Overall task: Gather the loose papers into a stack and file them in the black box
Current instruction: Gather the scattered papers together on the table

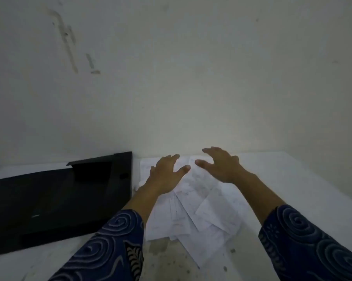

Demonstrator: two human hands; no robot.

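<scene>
Several loose white papers (199, 209) lie overlapping and askew on the white table, spread from the wall toward the near edge. The black box (55, 199) lies open to their left, its lid propped against the wall. My left hand (165, 171) hovers over the far left part of the papers, fingers spread, holding nothing. My right hand (221, 165) hovers over the far right part, fingers also spread and empty. Both thumbs point toward each other. Whether the palms touch the sheets is unclear.
A white wall (191, 78) rises directly behind the table and carries dark scuff marks at the upper left. The white table (292, 179) shows stains near its front edge. My dark blue patterned sleeves cover both forearms.
</scene>
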